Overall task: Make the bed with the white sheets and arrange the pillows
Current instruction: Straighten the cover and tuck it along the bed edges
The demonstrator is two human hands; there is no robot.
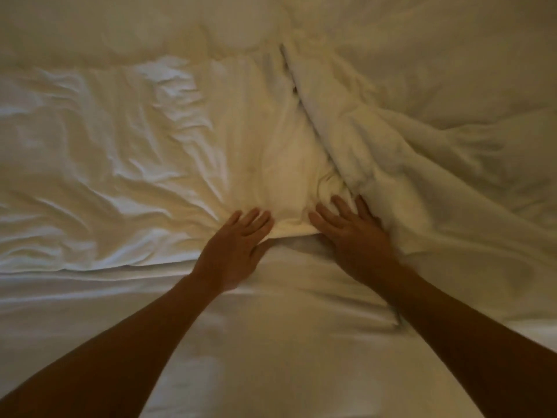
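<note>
The bed fills the view, its near side covered by a smooth bottom sheet. Across the middle lies the creased white top sheet, with a bunched duvet heaped towards the far right corner. The left hand rests on the sheet's near hem, grip flat, fingers straight and together. The right hand presses just beside it at the duvet's fold, grip spread. The step looks like spreading the top sheet. Next, I judge, the hem needs drawing towards the near edge, where smooth sheet leaves room. I cannot make out any pillows.
</note>
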